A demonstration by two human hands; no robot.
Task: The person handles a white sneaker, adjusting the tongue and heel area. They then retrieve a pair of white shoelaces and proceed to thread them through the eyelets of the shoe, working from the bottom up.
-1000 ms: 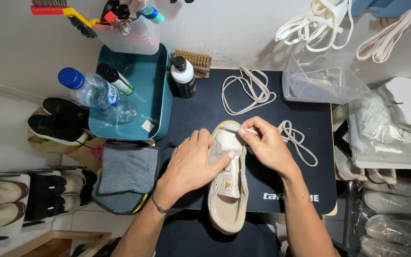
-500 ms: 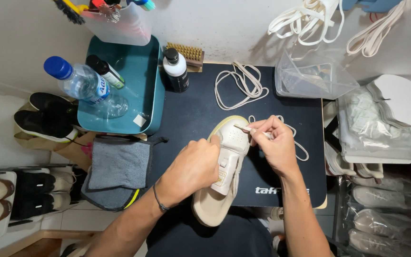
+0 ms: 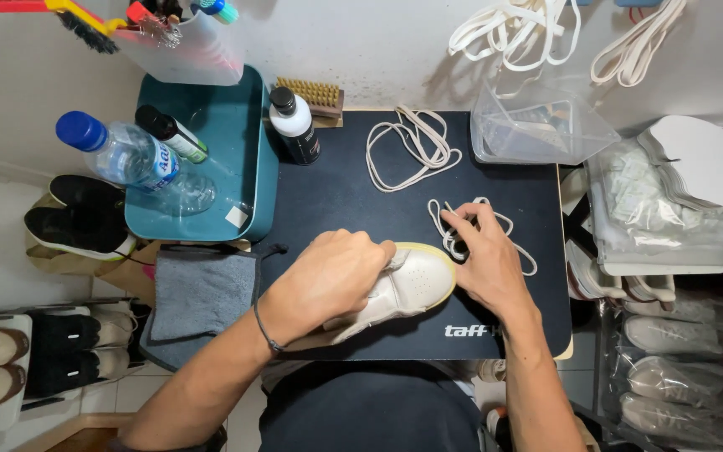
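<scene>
Left hand [image 3: 328, 280] closed over a white sneaker [image 3: 407, 285], hiding its heel. Right hand [image 3: 487, 264] fingers curled on a loose lace [image 3: 462, 230]; the grip is unclear.

A white wall [image 3: 378, 50] backs the small table [image 3: 564, 251]; pale floor tiles [image 3: 211, 402] show below, beside a shoe rack [image 3: 10, 368].

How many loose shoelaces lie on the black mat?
2. One lace lies coiled at the mat's far edge; the other lace is under the right hand's fingers, by the shoe. More hang on the wall.
</scene>
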